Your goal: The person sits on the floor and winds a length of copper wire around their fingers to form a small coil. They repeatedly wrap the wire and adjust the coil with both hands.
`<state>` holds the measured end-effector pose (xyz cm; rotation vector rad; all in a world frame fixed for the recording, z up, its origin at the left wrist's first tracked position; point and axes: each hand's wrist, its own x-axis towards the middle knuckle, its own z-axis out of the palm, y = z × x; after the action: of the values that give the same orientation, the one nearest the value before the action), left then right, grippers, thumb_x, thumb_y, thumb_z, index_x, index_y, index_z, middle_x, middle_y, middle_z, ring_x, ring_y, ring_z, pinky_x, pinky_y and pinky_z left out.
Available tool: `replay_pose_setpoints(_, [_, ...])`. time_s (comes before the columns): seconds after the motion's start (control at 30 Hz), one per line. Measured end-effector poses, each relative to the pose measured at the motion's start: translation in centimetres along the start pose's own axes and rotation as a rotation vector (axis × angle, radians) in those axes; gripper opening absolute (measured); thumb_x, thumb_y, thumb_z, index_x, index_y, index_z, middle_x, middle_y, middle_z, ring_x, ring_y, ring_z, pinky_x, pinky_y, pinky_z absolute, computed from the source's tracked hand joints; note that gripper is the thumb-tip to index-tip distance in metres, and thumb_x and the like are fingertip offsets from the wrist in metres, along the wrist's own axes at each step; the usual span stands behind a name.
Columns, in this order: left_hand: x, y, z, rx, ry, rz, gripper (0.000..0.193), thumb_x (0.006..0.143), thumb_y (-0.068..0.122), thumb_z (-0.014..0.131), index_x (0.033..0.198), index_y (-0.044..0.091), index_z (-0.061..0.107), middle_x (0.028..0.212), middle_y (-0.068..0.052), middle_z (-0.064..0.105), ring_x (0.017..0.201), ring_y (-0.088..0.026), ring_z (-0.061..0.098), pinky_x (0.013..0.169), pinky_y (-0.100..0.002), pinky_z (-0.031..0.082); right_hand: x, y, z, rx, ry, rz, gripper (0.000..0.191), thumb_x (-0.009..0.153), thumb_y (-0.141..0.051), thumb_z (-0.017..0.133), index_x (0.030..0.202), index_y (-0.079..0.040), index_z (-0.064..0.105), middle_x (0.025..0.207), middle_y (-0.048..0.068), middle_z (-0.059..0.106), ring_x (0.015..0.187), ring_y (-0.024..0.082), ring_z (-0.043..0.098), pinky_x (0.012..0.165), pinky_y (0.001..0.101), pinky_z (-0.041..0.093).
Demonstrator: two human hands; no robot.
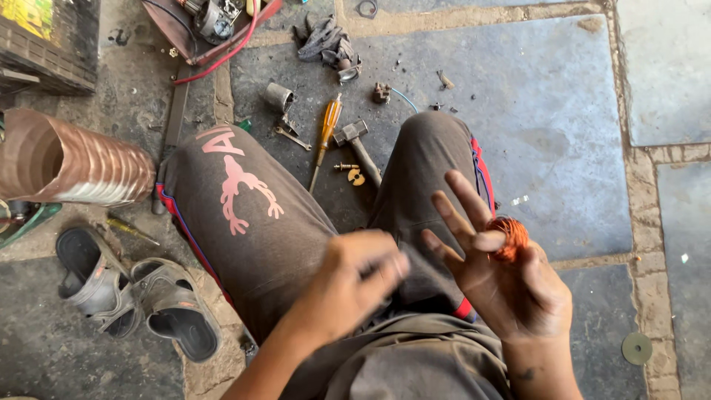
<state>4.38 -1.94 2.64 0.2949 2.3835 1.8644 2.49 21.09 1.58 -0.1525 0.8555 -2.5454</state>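
Partly hidden, orange wire coil [511,235] is pinched by right hand [511,285], other fingers spread; left hand [348,285] blurred, grip can't be told.

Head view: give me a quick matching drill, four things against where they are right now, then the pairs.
Things:
1. copper wire coil
2. hammer
3. orange-handled screwdriver
4. sandals

Places:
A. on the floor beside the person's left leg
B. pinched in the right hand
C. on the floor between the knees, head toward the top of the picture
D. on the floor just left of the hammer

Pairs: 1-B, 2-C, 3-D, 4-A. The left hand is blurred, near the coil.
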Motion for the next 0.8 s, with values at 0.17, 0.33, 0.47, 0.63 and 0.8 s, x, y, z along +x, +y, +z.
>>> replay_pose_setpoints(0.17, [-3.3,1.8,0.8,-0.027,-0.311,0.211,0.020,0.099,0.017,0.068,0.089,0.002,0.060,0.085,-0.014,0.060,0.080,-0.034,0.064,0.073,-0.044,0.050,1.0,1.1,-1.2,-0.309,0.082,-0.051,0.041,0.100,-0.036,0.073,0.120,-0.001,0.075,0.179,0.024,0.018,0.168,0.041,0.015,0.131,0.0585,0.014])
replay_pose_setpoints(0.33, [-3.1,5.6,-1.1,-0.115,-0.309,0.309,0.025,0.103,0.012,0.067,0.085,0.000,0.054,0.081,-0.013,0.055,0.077,-0.030,0.063,0.071,-0.039,0.048,1.4,2.1,-1.7,-0.563,0.031,-0.003,0.039,0.103,-0.033,0.069,0.113,0.005,0.074,0.179,0.022,0.020,0.169,0.039,0.014,0.130,0.0526,0.017])
replay_pose_setpoints(0.47, [0.0,6.9,-2.5,-0.246,-0.141,0.377,0.015,0.106,0.013,0.060,0.100,0.000,0.058,0.087,-0.012,0.059,0.080,-0.024,0.064,0.074,-0.036,0.051,0.4,2.4,-1.8,-0.571,-0.108,0.012,0.044,0.098,-0.035,0.065,0.127,-0.002,0.070,0.174,0.020,0.021,0.162,0.038,0.017,0.128,0.0481,0.017])
replay_pose_setpoints(0.63, [6.2,5.2,-1.8,-0.064,-0.023,0.212,0.030,0.105,0.022,0.058,0.088,-0.001,0.064,0.073,-0.007,0.059,0.070,-0.015,0.059,0.064,-0.033,0.048,-0.8,3.2,-1.1,-0.790,0.008,0.343,0.040,0.096,-0.034,0.070,0.113,0.002,0.077,0.159,0.035,0.034,0.151,0.048,0.032,0.122,0.0531,0.023])
replay_pose_setpoints(0.8, [11.0,1.3,-1.3,-0.105,-0.021,-0.068,0.031,0.099,0.027,0.059,0.082,0.004,0.071,0.060,0.000,0.063,0.053,-0.008,0.061,0.051,-0.029,0.051,-1.3,2.0,0.5,-0.849,-0.322,0.066,0.039,0.102,-0.035,0.062,0.114,-0.002,0.078,0.179,0.028,0.002,0.169,0.039,0.003,0.132,0.0529,0.010])
